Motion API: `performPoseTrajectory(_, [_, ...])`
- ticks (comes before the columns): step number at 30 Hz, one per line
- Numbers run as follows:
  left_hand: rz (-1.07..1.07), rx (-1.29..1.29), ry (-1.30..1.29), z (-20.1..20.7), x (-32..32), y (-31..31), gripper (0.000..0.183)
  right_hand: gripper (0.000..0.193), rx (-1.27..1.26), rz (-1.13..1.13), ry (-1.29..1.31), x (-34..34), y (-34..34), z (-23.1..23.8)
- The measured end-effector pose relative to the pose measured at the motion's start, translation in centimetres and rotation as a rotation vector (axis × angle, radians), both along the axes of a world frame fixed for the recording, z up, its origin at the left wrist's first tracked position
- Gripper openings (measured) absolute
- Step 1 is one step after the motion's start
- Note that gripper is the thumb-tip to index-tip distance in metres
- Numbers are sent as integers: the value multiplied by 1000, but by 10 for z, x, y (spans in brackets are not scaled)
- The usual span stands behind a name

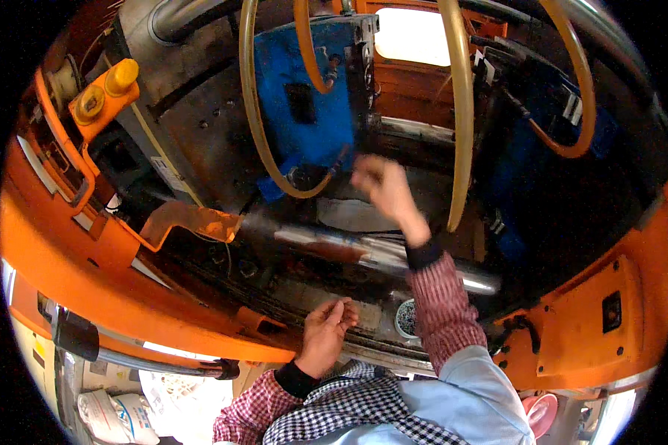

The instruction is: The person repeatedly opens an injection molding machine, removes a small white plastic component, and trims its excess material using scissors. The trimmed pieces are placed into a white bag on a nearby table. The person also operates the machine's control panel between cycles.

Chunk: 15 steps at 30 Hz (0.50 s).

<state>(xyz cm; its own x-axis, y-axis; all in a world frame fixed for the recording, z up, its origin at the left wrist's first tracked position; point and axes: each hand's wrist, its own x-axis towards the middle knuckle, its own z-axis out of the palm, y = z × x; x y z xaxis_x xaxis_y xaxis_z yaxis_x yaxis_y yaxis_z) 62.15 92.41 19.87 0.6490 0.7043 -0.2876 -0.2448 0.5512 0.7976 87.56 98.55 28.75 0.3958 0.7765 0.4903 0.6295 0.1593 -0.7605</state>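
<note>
My right hand (387, 191) reaches forward into the machine, beside the lower right corner of a blue metal mould block (271, 89). Motion smears its fingers, so whether they grip anything cannot be told. My left hand (325, 337) stays low, in front of my body, with thumb and fingers pinched together; anything between them is too small to make out. Close to my right sleeve stands a small round tub (406, 319) of small dark and light pieces. A shiny steel tie bar (326, 241) crosses between my two hands.
Yellowish hoses (459, 111) hang in front of the blue block. A second dark-blue block (564, 111) stands at the right. Orange machine panels (586, 319) border the opening, and a yellow push button (122, 76) is at the left. White bags (115, 415) lie at the lower left.
</note>
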Motion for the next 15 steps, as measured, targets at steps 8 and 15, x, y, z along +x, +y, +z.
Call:
performPoseTrajectory(8, [-47, -132, -58, 15, 6, -6, 27, 16, -145, 400, -69, -91, -121, -48])
performPoseTrajectory(15, [-47, -176, -77, 28, 10, -8, 32, 11, -54, 333, -57, -93, -126, -44])
